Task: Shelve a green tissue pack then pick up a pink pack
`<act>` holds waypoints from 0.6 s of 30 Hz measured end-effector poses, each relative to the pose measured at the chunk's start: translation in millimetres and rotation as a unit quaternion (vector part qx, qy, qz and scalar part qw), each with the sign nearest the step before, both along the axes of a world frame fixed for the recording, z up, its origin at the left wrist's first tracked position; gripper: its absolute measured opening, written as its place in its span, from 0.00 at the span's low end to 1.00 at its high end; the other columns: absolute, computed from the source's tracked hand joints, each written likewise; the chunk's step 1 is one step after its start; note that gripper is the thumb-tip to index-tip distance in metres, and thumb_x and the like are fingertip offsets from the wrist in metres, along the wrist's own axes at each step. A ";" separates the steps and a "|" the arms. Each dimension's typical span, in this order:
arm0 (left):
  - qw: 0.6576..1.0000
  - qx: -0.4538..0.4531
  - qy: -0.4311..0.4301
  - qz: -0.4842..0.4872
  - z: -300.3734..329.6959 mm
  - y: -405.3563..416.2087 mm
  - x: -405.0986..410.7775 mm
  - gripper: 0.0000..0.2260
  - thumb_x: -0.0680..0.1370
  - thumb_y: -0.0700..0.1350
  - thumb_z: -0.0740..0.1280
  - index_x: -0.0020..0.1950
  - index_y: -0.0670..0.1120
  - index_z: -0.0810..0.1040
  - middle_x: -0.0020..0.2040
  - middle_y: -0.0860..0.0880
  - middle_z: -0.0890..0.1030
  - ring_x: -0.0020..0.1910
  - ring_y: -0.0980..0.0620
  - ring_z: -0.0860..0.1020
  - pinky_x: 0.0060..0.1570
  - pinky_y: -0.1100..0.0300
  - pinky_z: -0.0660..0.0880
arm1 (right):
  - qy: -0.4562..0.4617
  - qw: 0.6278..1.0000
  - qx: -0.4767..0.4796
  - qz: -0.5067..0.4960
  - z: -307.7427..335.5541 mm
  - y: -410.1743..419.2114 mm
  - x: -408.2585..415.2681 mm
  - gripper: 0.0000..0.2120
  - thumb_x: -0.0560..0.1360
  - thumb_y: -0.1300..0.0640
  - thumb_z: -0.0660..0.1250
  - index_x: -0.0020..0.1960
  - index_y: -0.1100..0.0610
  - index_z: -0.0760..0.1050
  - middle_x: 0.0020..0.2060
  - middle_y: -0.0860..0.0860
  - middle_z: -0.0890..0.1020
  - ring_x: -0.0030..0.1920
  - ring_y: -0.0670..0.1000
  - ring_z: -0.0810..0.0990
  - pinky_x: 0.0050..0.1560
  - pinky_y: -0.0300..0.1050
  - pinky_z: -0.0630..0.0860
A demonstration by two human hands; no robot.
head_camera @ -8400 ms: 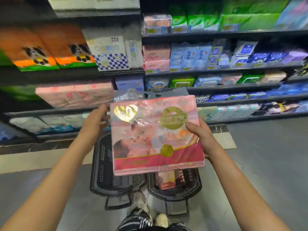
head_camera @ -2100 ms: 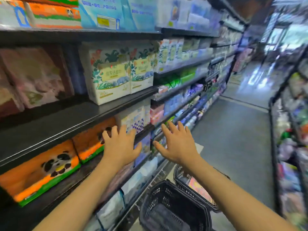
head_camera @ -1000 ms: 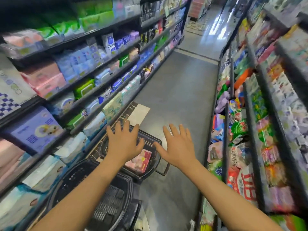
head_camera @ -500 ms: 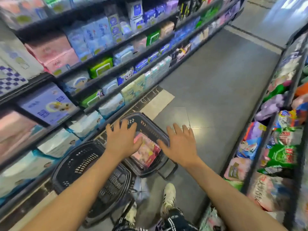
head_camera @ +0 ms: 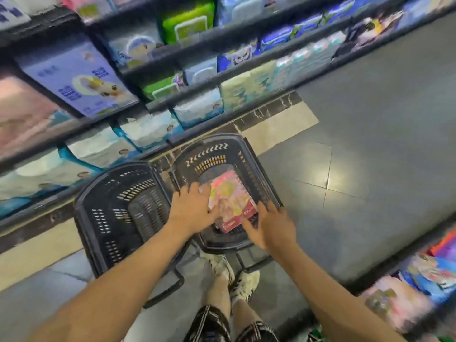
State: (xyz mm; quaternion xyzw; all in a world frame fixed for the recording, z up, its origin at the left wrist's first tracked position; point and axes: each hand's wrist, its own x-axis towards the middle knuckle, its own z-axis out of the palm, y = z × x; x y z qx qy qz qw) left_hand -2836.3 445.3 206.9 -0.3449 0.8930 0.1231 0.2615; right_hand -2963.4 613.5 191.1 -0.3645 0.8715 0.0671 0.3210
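Store aisle, view looking steeply down. Two black plastic baskets stand side by side on the grey tile floor, close against the foot of the shelving.

Right basket: holds a pink pack, lying tilted inside it, its red lower band toward the near rim. Print on the pack is too blurred to read.

Left basket: just beside the right one, rims nearly touching. Nothing visible inside it but its slotted walls and bottom.

Left hand: reaches over the gap between the baskets and lies over the left edge of the pink pack. Fingers spread, fairly straight, tips pointing to the far rim. Contact with the pack looks likely, but motion blur keeps me from being sure.

Right hand: at the near right corner of the pink pack, above the right basket's near rim. Fingers spread and only slightly bent, thumb toward the pack's red band. No closed grip on anything; whether it touches the pack I cannot tell.

Shelves along the far left side carry wrapped packs in blue, white, green and pink. A lavender pack with a cartoon figure sits on a middle tier. More goods at the lower right edge, heavily blurred.

The person's shoes stand just behind the right basket.
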 end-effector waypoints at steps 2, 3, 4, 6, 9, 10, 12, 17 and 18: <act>0.999 0.032 -0.014 0.028 -60.8 -6.4 -7.1 0.30 0.79 0.65 0.53 0.74 0.47 0.68 0.70 0.41 0.73 0.67 0.36 0.73 0.62 0.44 0.73 | -0.022 1.000 0.013 -0.001 -51.1 -14.0 -10.1 0.40 0.79 0.30 0.54 0.81 0.56 0.58 0.75 0.56 0.68 0.73 0.63 0.67 0.64 0.59 0.74; 0.997 0.057 -0.018 0.049 -94.5 -7.9 -11.0 0.29 0.80 0.65 0.56 0.74 0.47 0.68 0.69 0.40 0.72 0.67 0.35 0.73 0.62 0.44 0.74 | -0.039 0.999 0.007 -0.007 -85.7 -20.6 -15.8 0.40 0.79 0.31 0.56 0.80 0.57 0.59 0.73 0.57 0.69 0.72 0.64 0.68 0.63 0.60 0.74; 0.991 0.097 -0.015 0.092 -130.1 -7.7 -16.4 0.29 0.80 0.65 0.58 0.74 0.46 0.68 0.69 0.40 0.72 0.68 0.35 0.72 0.63 0.45 0.73 | -0.050 0.999 0.014 -0.010 -118.6 -27.7 -20.6 0.39 0.79 0.32 0.58 0.78 0.58 0.60 0.71 0.58 0.70 0.69 0.65 0.70 0.63 0.61 0.75; 0.955 0.188 -0.008 0.228 -201.3 -8.1 -27.6 0.32 0.79 0.65 0.61 0.76 0.45 0.65 0.70 0.39 0.71 0.69 0.37 0.71 0.62 0.50 0.72 | -0.062 0.998 0.024 -0.007 -187.6 -44.4 -27.8 0.37 0.78 0.35 0.61 0.76 0.60 0.61 0.67 0.60 0.72 0.66 0.67 0.73 0.61 0.61 0.75; 0.850 0.285 0.030 0.441 -312.8 -6.1 -44.1 0.33 0.77 0.61 0.69 0.74 0.43 0.65 0.69 0.42 0.74 0.66 0.40 0.75 0.52 0.56 0.71 | -0.103 0.994 0.041 -0.022 -272.9 -75.5 -44.7 0.36 0.79 0.42 0.66 0.78 0.61 0.59 0.68 0.62 0.72 0.65 0.66 0.74 0.62 0.57 0.75; 0.819 0.290 0.038 0.494 -362.0 -8.0 -44.0 0.35 0.74 0.62 0.71 0.73 0.42 0.67 0.68 0.44 0.76 0.64 0.40 0.77 0.51 0.55 0.73 | -0.093 0.995 0.035 -0.021 -299.1 -84.5 -50.1 0.33 0.81 0.45 0.66 0.77 0.62 0.60 0.66 0.63 0.73 0.64 0.65 0.76 0.61 0.56 0.75; 0.751 0.279 0.065 0.594 -450.9 -10.7 -36.4 0.45 0.64 0.67 0.74 0.73 0.43 0.69 0.66 0.43 0.79 0.60 0.40 0.81 0.55 0.50 0.80 | -0.051 0.999 -0.011 -0.014 -348.7 -98.3 -61.2 0.23 0.82 0.50 0.63 0.74 0.59 0.69 0.53 0.61 0.78 0.50 0.61 0.81 0.49 0.51 0.79; 0.633 0.293 0.117 0.707 -470.3 -14.1 -35.4 0.32 0.73 0.54 0.73 0.71 0.39 0.69 0.63 0.41 0.79 0.56 0.41 0.80 0.51 0.52 0.79 | -0.136 0.991 -0.011 -0.008 -439.2 -107.8 -84.1 0.12 0.82 0.54 0.65 0.56 0.38 0.82 0.47 0.47 0.80 0.45 0.39 0.81 0.42 0.33 0.76; 0.628 0.303 0.116 0.707 -471.6 -14.2 -35.7 0.30 0.73 0.55 0.71 0.70 0.40 0.72 0.63 0.41 0.80 0.55 0.42 0.80 0.46 0.55 0.77 | -0.112 0.989 -0.092 -0.018 -438.5 -112.8 -85.2 0.15 0.85 0.57 0.61 0.62 0.41 0.81 0.53 0.54 0.80 0.55 0.42 0.82 0.53 0.36 0.74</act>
